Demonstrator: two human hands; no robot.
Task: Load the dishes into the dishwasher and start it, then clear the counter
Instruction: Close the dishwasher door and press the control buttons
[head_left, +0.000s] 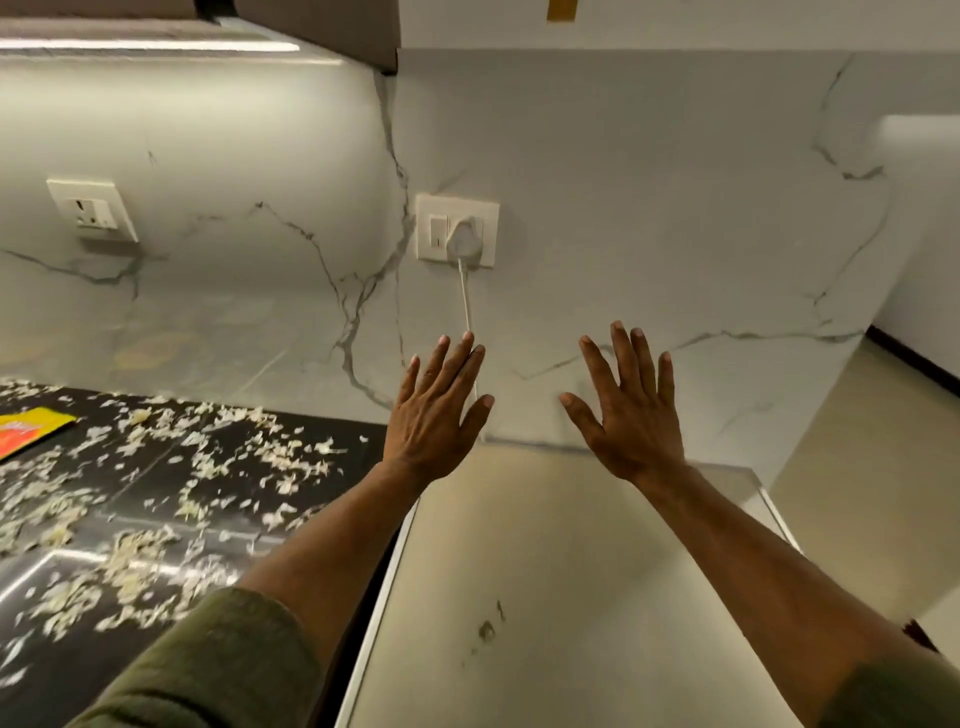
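My left hand (435, 410) and my right hand (629, 410) are both stretched out in front of me with fingers spread and straight, holding nothing. They hover over the flat beige top of an appliance (545, 545) that stands against the marble wall. To the left lies the black counter (171, 467), littered with several pale food scraps (135, 566). No dishes are in view.
A yellow and orange packet (28, 427) lies at the counter's left edge. A white plug and cable (464, 244) sit in a wall socket above my left hand. A second socket (92, 209) is farther left. Pale floor (857, 467) opens to the right.
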